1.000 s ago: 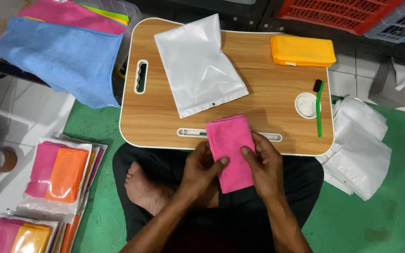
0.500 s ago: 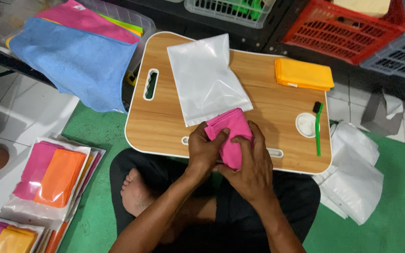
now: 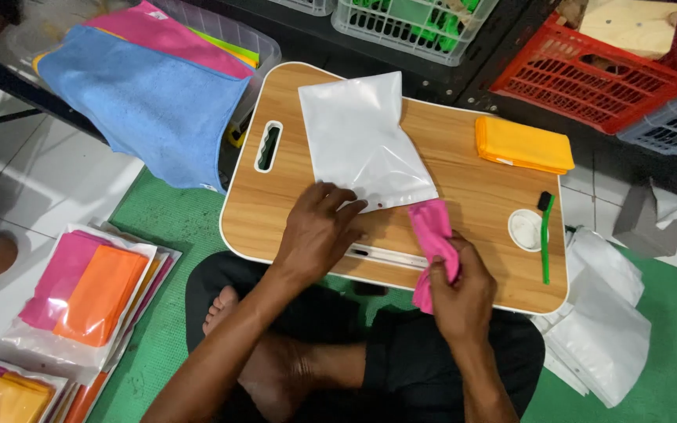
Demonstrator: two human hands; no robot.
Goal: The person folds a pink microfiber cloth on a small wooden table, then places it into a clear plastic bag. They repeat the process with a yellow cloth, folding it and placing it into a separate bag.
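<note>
My right hand [image 3: 457,291] grips a folded pink cloth [image 3: 432,235] at the near edge of the wooden lap table [image 3: 479,196], its top end close to the open mouth of a white plastic pouch [image 3: 358,137]. My left hand [image 3: 319,231] rests on the table with fingertips on the pouch's near corner. The pouch lies flat in the middle of the table.
A folded orange cloth [image 3: 523,145] lies at the table's far right, with a green brush [image 3: 545,243] and a white lid [image 3: 525,229] beside it. Blue and pink cloths [image 3: 146,98] drape over a bin on the left. Packed pouches [image 3: 80,294] lie bottom left, empty pouches [image 3: 601,321] right.
Both hands held the pink cloth before; now my left hand has let go and moved onto the pouch's corner, while my right hand keeps the cloth, bunched narrower, beside the pouch mouth.
</note>
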